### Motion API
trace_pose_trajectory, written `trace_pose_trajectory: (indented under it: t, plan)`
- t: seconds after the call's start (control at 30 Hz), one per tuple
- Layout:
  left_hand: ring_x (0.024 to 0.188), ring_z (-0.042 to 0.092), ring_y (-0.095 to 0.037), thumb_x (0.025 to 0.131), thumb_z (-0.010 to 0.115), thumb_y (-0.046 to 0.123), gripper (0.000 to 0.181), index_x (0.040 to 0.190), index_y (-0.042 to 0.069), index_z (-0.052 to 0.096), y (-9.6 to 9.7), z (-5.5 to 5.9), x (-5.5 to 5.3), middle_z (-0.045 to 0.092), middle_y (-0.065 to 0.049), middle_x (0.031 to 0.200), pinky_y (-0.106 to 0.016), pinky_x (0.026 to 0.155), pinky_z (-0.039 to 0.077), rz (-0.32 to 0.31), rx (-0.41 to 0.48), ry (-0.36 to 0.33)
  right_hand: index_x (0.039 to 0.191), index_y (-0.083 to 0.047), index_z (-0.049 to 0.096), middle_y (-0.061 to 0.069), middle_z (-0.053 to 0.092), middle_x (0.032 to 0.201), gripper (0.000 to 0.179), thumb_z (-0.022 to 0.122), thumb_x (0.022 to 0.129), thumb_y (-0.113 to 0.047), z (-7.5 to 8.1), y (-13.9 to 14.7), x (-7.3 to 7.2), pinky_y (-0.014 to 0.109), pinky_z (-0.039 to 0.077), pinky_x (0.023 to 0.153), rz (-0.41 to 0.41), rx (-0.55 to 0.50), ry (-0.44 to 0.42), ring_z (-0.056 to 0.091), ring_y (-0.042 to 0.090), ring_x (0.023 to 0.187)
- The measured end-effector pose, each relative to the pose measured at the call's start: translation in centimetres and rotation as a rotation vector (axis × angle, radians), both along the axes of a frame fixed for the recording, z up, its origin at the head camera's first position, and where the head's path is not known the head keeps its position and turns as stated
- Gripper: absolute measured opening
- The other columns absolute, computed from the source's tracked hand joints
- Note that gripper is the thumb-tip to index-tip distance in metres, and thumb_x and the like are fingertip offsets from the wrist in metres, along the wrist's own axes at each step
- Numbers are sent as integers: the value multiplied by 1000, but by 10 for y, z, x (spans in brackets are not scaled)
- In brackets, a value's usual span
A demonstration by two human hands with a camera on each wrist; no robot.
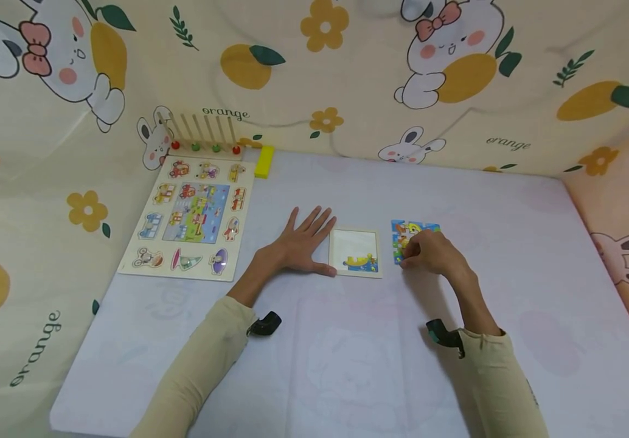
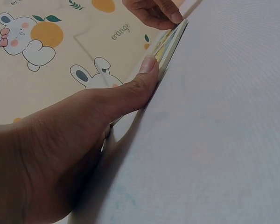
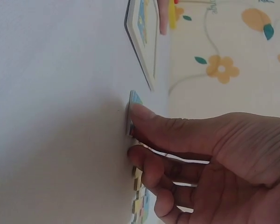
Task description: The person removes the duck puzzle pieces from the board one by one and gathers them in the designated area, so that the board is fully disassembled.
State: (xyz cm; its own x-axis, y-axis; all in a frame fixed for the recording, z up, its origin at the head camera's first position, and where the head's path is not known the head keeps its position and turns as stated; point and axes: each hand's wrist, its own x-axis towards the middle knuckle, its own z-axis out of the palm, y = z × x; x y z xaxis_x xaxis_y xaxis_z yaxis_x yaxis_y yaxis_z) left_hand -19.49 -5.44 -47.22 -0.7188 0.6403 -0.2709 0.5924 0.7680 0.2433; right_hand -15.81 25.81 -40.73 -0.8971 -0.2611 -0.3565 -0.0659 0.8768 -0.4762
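My left hand (image 1: 305,246) rests on the table with fingers spread, its thumb at the lower left corner of a small white puzzle frame (image 1: 339,249). A few joined pieces with a yellow shape (image 1: 361,263) lie along the frame's bottom. To the right of the frame, my right hand (image 1: 436,252) is over a patch of colourful jigsaw pieces (image 1: 400,229). In the right wrist view, its thumb lies on a puzzle piece (image 3: 131,123) at the near edge, pinching it, with the other fingers curled; the index fingertip is hidden. More pieces (image 3: 137,205) lie under the hand.
A large picture board (image 1: 140,263) with vehicle and toy shapes lies on the left. Behind it stands a wooden peg rack (image 1: 205,148) with red and green beads, with a yellow block (image 1: 264,162) to its right. Patterned cloth (image 1: 358,73) backs the white table (image 1: 342,359).
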Motion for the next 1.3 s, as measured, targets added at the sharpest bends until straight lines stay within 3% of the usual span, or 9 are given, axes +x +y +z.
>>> trace_pose_trajectory:
  t: [0.33,0.57,0.7,1.03,1.3]
  plan:
    - [166,-16,-27,88,55,82,120,169,17,-5,0,-2,-1,-17,-5,177,-64,130,-13,-2,5,-1,89,3,75,13,72,84,17,83,87,-13,1,-2,-1,28,45,70,6,2,20,58,22,81]
    - [166,-15,-27,88,56,82,121,169,16,-4,-2,-4,0,-16,-5,177,-65,130,-12,-1,14,-7,89,-1,70,6,65,78,15,79,91,-12,9,-12,-3,30,45,66,88,-47,73,56,16,73]
    - [166,-15,-27,87,55,82,121,169,17,-5,-3,-6,0,-16,-5,177,-65,130,-13,1,17,-3,93,0,70,8,67,83,10,76,92,-8,14,-27,-4,30,47,69,141,-66,88,59,18,76]
    - [166,-15,-27,88,56,81,120,169,17,-4,-3,-3,1,-16,-5,177,-65,130,-13,0,19,-5,105,1,73,9,69,87,20,82,89,-7,1,-66,-5,36,48,81,247,-37,34,58,19,80]
    - [166,-15,-28,89,56,81,119,169,16,-4,-2,-2,1,-15,-6,177,-66,130,-12,-12,22,7,103,3,70,9,65,84,22,82,86,-5,-4,-76,-2,27,44,69,248,-18,6,55,18,75]
